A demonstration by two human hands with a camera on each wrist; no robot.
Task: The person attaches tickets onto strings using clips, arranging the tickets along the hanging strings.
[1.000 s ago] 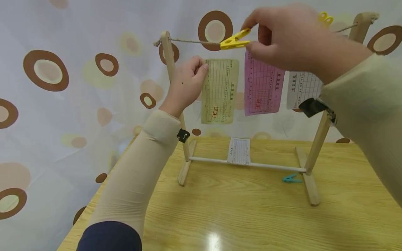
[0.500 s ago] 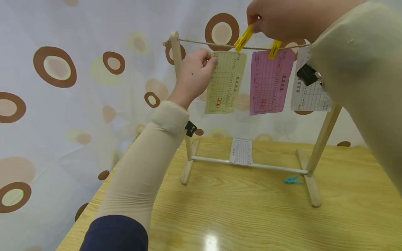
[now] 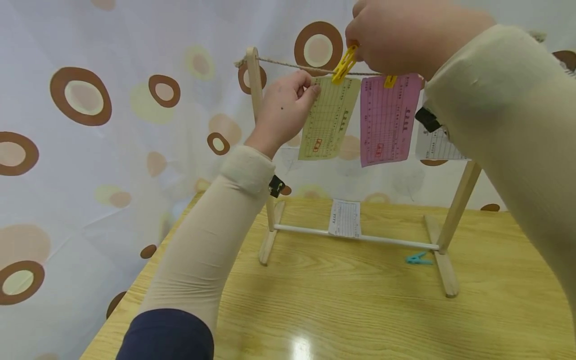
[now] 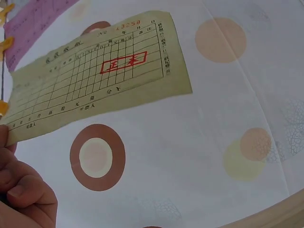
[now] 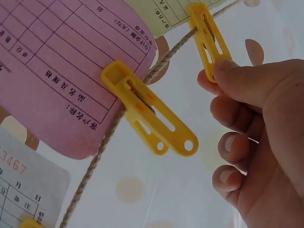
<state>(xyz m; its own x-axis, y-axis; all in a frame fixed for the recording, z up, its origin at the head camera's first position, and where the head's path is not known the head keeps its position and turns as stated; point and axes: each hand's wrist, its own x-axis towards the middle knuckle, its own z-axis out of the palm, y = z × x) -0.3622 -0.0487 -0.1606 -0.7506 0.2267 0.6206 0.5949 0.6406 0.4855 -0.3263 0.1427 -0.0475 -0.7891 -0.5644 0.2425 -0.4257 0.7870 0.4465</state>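
My left hand (image 3: 290, 105) pinches the upper left corner of a yellow-green receipt sheet (image 3: 330, 120), which hangs beneath a rope line (image 3: 292, 65). With thumb and forefinger my right hand (image 3: 405, 35) pinches the handles of a yellow clothespin (image 3: 345, 65). In the right wrist view this clothespin (image 5: 206, 40) sits over the rope, its nose on the edge of the green sheet (image 5: 173, 12). Beside it a pink receipt sheet (image 3: 389, 120) hangs from a second yellow clothespin (image 5: 147, 109). Farther right, a white receipt sheet (image 3: 438, 145) is partly hidden by the right sleeve.
The rope spans a wooden stand with a left post (image 3: 255, 82), a right post (image 3: 461, 205) and a white lower bar (image 3: 396, 241). A small paper slip (image 3: 344, 218) lies against the bar. A blue clothespin (image 3: 418, 258) lies on the wooden table (image 3: 342, 305) near the right foot.
The green sheet has risen to the rope and shifted right with my left hand. My right hand has brought the clothespin, its handles earlier squeezed together, down onto the rope at the sheet's top edge.
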